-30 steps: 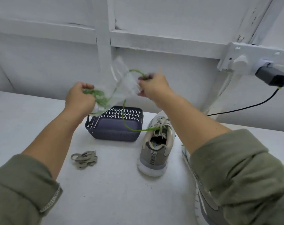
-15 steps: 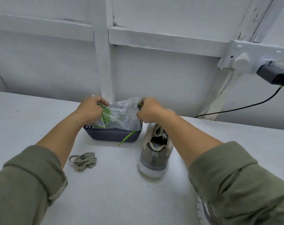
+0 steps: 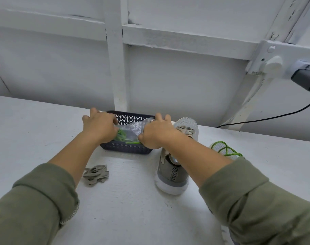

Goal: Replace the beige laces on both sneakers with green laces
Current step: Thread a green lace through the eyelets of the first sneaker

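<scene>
Judging by how things lie, the task is about half done, with the spare lace supply being handled. A clear plastic bag (image 3: 134, 128) holding coiled green laces (image 3: 121, 135) is held low inside a dark blue perforated plastic basket (image 3: 129, 150). It is gripped at one end by the left hand (image 3: 99, 126) and at the other by the right hand (image 3: 156, 133), fingers curled onto the film. The fingertips are hidden, so the exact pinch cannot be made out.

A grey mesh sneaker (image 3: 174, 171) beside the basket is laced in beige; unlacing it is called for next. A second sneaker (image 3: 216, 148), threaded in green, is mostly covered by the right forearm. A loose beige lace bundle (image 3: 95, 175) lies on the white table (image 3: 133, 209).
</scene>
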Motion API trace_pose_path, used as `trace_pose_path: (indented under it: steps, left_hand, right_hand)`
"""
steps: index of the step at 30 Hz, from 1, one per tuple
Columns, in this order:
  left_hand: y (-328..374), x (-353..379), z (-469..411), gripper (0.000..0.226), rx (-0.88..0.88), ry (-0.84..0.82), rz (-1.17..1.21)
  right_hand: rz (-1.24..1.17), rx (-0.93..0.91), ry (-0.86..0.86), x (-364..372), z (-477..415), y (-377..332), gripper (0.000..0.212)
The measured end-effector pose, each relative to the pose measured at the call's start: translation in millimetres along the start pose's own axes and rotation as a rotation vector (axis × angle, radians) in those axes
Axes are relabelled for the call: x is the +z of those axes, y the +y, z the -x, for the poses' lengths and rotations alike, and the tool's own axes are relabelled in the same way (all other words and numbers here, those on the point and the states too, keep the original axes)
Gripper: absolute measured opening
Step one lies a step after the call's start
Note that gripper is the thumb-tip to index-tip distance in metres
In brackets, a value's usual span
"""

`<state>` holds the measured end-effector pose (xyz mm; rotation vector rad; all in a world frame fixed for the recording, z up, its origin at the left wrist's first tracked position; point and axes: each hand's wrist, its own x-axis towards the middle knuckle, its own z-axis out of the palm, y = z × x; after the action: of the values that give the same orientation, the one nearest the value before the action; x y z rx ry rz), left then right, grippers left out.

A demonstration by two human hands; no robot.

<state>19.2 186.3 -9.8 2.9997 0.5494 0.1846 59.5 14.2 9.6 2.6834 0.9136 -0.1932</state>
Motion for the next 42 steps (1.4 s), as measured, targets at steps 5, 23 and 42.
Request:
trace_pose_path:
  steps: [5,23,42]
  left_hand:
    - [-2,-1,3,0.026,0.047,-0.011,0.048]
    - [168,-17,60,0.027,0.605,0.0,0.405]
    - [240,2,75,0.017,0.546,0.137,0.269]
  right_hand:
    - [0.016,-0.018,-0.07,-4,-1,-1,0.061]
    - [-0.437,0.217,0.135,15,157,175,0.017]
    - [-0.291,0.537,-0.209,70,207,196,0.012]
